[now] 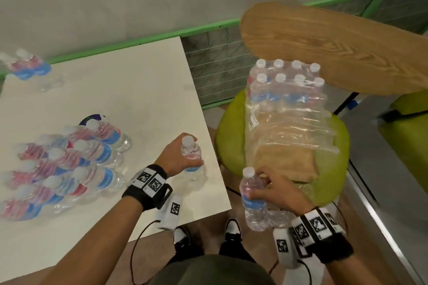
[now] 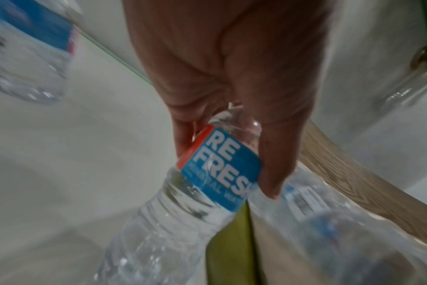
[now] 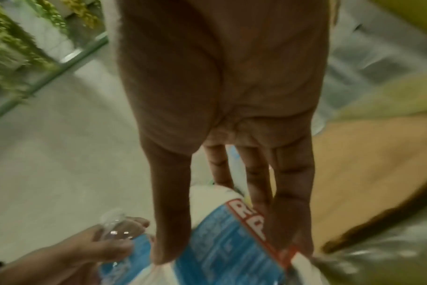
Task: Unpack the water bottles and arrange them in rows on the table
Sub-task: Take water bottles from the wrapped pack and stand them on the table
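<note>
My left hand grips a clear water bottle with a blue and red label upright over the white table's right edge. My right hand holds a second bottle by its upper body, in the air between the table and the chair; in the right wrist view its blue label lies under my fingers. The torn plastic pack with several capped bottles at its far end sits on the green chair seat. Several unpacked bottles stand grouped on the table's left.
Two more bottles stand at the table's far left corner. A wooden chair back rises behind the pack. A green-framed mesh fence runs behind table and chair. My shoes are on the floor below.
</note>
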Demonstrator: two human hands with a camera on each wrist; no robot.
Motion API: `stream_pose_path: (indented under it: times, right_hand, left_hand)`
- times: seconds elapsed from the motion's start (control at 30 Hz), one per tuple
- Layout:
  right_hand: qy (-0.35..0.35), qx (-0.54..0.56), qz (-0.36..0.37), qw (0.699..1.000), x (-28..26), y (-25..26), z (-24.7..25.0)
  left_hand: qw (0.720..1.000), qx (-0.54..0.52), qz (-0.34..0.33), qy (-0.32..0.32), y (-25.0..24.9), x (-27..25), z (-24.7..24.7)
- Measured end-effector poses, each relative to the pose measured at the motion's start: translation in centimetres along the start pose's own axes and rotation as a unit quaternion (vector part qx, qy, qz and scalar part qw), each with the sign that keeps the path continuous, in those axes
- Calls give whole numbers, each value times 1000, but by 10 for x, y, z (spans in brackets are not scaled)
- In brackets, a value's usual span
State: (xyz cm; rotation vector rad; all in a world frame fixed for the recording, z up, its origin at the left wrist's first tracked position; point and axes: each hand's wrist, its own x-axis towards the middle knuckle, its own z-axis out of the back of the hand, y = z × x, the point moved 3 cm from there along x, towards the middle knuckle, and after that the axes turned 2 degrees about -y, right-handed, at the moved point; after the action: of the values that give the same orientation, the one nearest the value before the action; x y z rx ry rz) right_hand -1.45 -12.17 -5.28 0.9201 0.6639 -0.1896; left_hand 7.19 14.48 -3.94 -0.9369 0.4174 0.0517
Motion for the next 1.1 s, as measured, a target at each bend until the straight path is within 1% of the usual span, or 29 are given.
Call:
stream_pose_path:
  times: [0.07,0.17,0.33,0.47,0.63,0.77,0.87,0.97,1.1]
  right_hand:
    - [31,-23,53,998,8,35,-20]
    - [56,16,109,992,34,91,-51]
    - [20,33,182,983,89,170,-97]
    - [1,-7,199,980,135,212,-129]
    - [-9,-38,199,979,173,244,-160]
    - [-23,-42,207,977,188,255,-167]
    - [-20,-48,207,977,194,263,-177]
    - [-21,-47,216,975,197,267,-184]
    - [-1,-36,222,974,197,268,-191]
  left_hand:
    - [998,0,20,-63,17,-7,24]
    - [990,4,42,-137,38,-19,54]
    - [980,25,66,-186,71,-40,84]
    - [971,24,93,-217,95,-45,99]
    - [971,41,79,-222,104,-36,123]
    - [967,113,64,-219,100,-25,132]
    - [955,184,58,-225,103,-21,140]
    - [936,263,48,-229,103,-18,142]
    - [919,320,55,-226,101,-15,143]
